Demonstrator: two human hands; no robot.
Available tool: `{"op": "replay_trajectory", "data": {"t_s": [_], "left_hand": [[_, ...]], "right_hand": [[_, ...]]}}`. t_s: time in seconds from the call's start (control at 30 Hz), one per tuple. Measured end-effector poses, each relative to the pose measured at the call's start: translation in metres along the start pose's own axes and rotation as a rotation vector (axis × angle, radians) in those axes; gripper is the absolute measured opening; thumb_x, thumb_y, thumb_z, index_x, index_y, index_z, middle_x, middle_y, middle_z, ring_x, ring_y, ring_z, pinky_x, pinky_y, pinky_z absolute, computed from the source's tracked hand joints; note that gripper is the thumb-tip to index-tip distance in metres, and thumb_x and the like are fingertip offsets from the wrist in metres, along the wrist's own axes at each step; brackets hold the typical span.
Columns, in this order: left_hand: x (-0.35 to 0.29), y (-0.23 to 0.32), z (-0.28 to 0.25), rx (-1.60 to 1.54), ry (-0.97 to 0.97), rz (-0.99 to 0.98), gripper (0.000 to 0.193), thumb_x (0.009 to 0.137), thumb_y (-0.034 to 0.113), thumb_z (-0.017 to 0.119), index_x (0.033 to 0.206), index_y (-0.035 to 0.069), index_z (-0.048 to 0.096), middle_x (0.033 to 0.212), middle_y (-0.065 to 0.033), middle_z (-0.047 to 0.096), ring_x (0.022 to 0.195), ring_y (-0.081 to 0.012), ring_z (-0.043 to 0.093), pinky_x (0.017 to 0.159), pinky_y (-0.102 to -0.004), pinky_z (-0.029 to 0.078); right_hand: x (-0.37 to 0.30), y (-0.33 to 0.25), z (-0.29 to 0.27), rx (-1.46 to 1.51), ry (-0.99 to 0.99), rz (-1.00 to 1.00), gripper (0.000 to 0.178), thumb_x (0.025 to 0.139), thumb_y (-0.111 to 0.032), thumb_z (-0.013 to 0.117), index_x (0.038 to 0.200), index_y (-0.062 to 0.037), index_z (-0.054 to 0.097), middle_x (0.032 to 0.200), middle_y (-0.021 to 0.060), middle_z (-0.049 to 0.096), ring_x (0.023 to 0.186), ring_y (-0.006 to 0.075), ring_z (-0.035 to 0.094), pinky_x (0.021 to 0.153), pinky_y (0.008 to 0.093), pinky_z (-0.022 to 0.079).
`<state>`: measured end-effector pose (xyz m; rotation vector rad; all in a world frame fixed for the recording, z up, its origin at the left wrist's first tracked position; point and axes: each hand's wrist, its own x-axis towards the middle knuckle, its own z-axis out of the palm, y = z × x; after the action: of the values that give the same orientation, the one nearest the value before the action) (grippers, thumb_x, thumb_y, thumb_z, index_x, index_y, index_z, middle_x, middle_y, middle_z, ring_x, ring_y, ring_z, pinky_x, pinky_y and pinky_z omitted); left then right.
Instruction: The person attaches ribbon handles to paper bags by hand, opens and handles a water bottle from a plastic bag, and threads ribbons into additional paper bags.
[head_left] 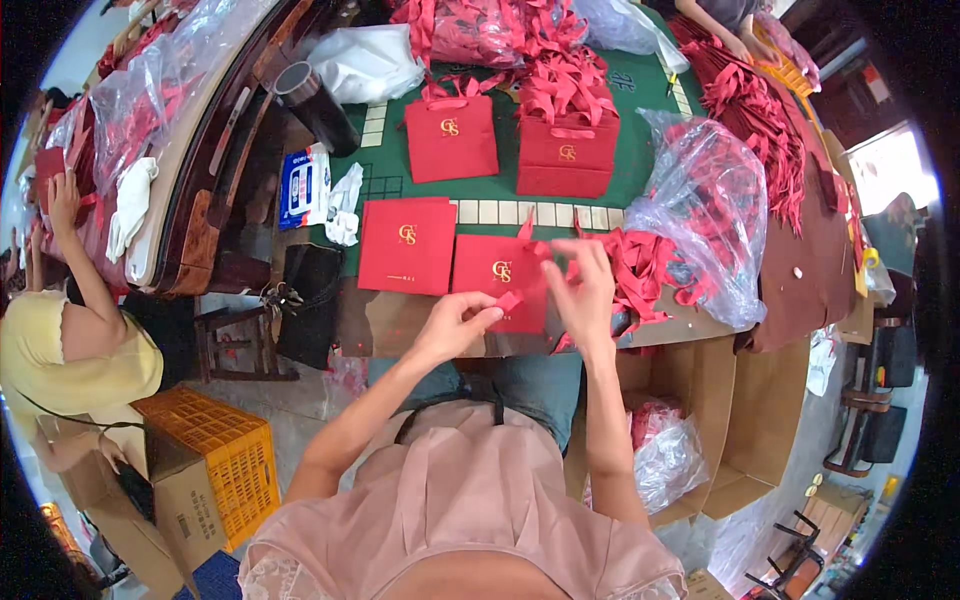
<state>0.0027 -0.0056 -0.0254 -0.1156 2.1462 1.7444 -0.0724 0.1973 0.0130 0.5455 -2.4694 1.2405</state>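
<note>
Pinched between the thumb and fingers of my left hand (pixel 458 326) is the end of a red ribbon (pixel 510 299), over the lower part of a flat red paper bag (pixel 486 262) with a gold emblem. My right hand (pixel 584 295) is raised at that bag's right side, thumb and fingers apart. A loop of red ribbon shows close by its fingertips; I see no firm hold on it. Another flat red bag (pixel 405 245) lies just left. Right of my right hand is a heap of loose red ribbons (pixel 640 275), partly inside a clear plastic bag (pixel 705 210).
Farther back on the green table mat stand finished-looking red bags with ribbon handles (pixel 568 160), a red bag (pixel 450 138), a dark tumbler (pixel 315 108) and a wipes pack (pixel 304 187). Cardboard boxes (pixel 765 425) are below right; an orange crate (pixel 215 450) and another person (pixel 75 345) are left.
</note>
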Motion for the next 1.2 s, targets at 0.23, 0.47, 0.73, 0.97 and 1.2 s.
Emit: {"op": "replay_trajectory", "data": {"t_s": [0.23, 0.47, 0.73, 0.97, 1.2], "left_hand": [[0.007, 0.006, -0.003, -0.343, 0.033, 0.047, 0.020, 0.093, 0.011, 0.069, 0.104, 0.002, 0.055, 0.086, -0.0043, 0.069, 0.073, -0.0071, 0.062, 0.061, -0.0220, 0.049], [-0.001, 0.000, 0.000, -0.358, 0.060, 0.041, 0.019, 0.096, 0.012, 0.065, 0.109, 0.002, 0.057, 0.091, -0.0057, 0.068, 0.074, -0.0116, 0.064, 0.062, -0.0244, 0.050], [-0.013, -0.015, 0.025, 0.620, 0.442, 0.441, 0.026, 0.081, 0.003, 0.069, 0.106, 0.004, 0.062, 0.106, -0.0140, 0.058, 0.099, -0.0362, 0.054, 0.086, -0.0446, 0.047], [0.014, 0.008, 0.004, 0.538, 0.490, 0.473, 0.034, 0.082, 0.000, 0.068, 0.114, 0.003, 0.057, 0.111, -0.0177, 0.056, 0.102, -0.0396, 0.058, 0.085, -0.0458, 0.051], [0.050, -0.001, -0.019, 0.665, 0.354, 0.274, 0.045, 0.085, 0.015, 0.072, 0.124, 0.000, 0.055, 0.124, -0.0191, 0.052, 0.093, -0.0443, 0.063, 0.076, -0.0502, 0.054]], "right_hand": [[-0.026, -0.028, 0.007, 0.360, -0.467, 0.032, 0.031, 0.083, -0.008, 0.076, 0.112, -0.0035, 0.067, 0.105, 0.0124, 0.067, 0.097, 0.0256, 0.067, 0.080, 0.0343, 0.054], [-0.040, -0.019, 0.016, 0.324, -0.429, 0.230, 0.017, 0.087, -0.008, 0.072, 0.102, -0.0023, 0.068, 0.094, 0.0120, 0.068, 0.082, 0.0251, 0.068, 0.071, 0.0335, 0.053], [-0.035, -0.016, 0.027, 0.237, -0.199, 0.308, 0.009, 0.089, -0.006, 0.068, 0.096, -0.0008, 0.065, 0.089, 0.0127, 0.066, 0.079, 0.0229, 0.068, 0.072, 0.0325, 0.054], [-0.038, -0.006, 0.044, 0.155, -0.107, 0.318, 0.010, 0.089, -0.007, 0.069, 0.097, -0.0012, 0.067, 0.088, 0.0104, 0.067, 0.076, 0.0178, 0.066, 0.069, 0.0303, 0.052], [-0.042, -0.004, 0.050, 0.198, -0.064, 0.362, 0.010, 0.089, -0.008, 0.069, 0.097, -0.0022, 0.067, 0.087, 0.0121, 0.066, 0.074, 0.0227, 0.066, 0.069, 0.0337, 0.052]]}}
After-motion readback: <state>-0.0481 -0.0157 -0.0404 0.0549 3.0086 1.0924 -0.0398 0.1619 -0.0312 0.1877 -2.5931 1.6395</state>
